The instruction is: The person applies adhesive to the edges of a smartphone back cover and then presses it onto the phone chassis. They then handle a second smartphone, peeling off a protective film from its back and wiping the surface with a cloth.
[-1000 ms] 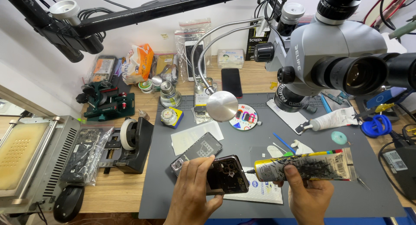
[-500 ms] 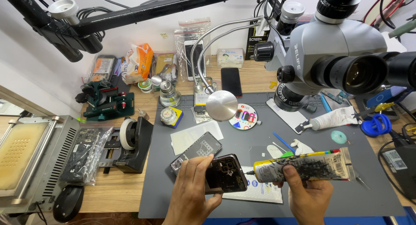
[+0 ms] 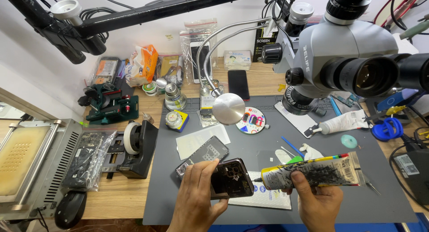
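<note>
A: Black phone frame, just in front of the grey mat's spare screen: left hand fingers closing around it.
B: Right hand gripping glue tube, nozzle touching; oversqueezing is risking smears.

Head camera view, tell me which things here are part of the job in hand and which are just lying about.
In use:
left hand
opened phone frame
right hand
glue tube, nozzle at the frame's edge
grey work mat

Lying about:
microscope
black phone
tape dispenser
white tube
blue tool
computer mouse
</note>
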